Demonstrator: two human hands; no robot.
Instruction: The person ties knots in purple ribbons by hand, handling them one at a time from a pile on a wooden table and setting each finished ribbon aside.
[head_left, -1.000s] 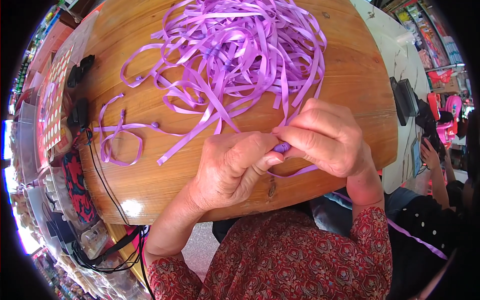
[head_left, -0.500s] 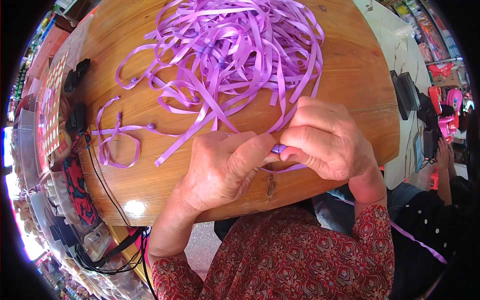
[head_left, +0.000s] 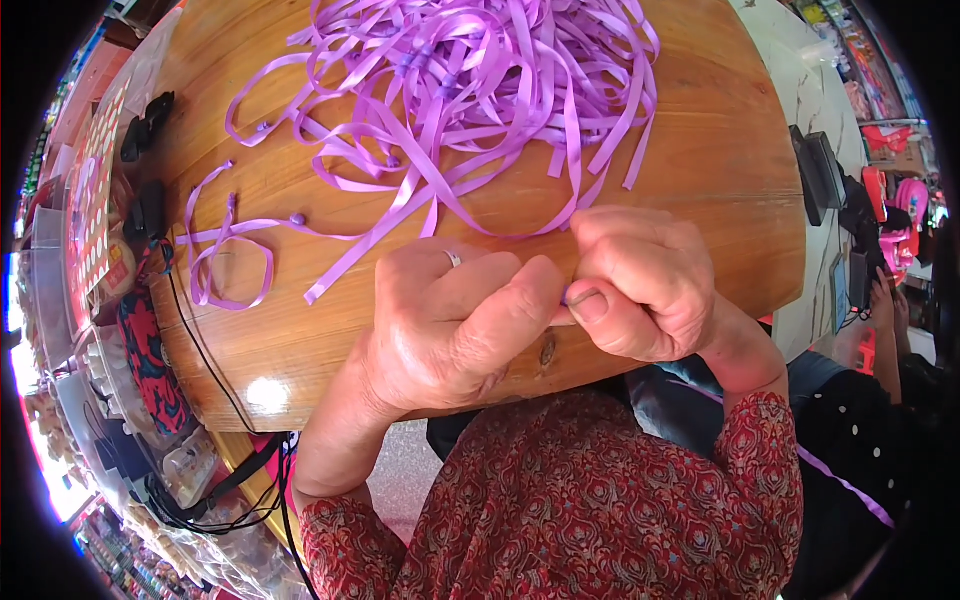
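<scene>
My left hand (head_left: 455, 325) and my right hand (head_left: 645, 285) meet knuckle to knuckle over the table's near side, both closed in tight pinches. Between them a sliver of purple ribbon (head_left: 565, 297) shows; the rest of it is hidden by my fingers. A ring (head_left: 453, 258) sits on a left-hand finger. Just beyond my hands lies a large tangled heap of purple ribbons (head_left: 480, 140), with small darker purple knots or beads among them. Off to the left, one looped ribbon (head_left: 270, 270) lies apart from the heap's bulk, with a purple bead-like lump (head_left: 298, 219) close by.
The wooden table (head_left: 710, 200) has a curved near edge. Along its left side are black objects (head_left: 150, 210), a cable (head_left: 200, 345) and plastic bins (head_left: 60, 270). A marble-patterned counter (head_left: 815, 100) with dark boxes (head_left: 820, 175) borders the right. Another person's arm (head_left: 882, 335) shows at far right.
My hands have closed together, and the purple bead-like piece that showed between them is now mostly covered. My right thumb has shifted up over it. The whole view has moved slightly.
</scene>
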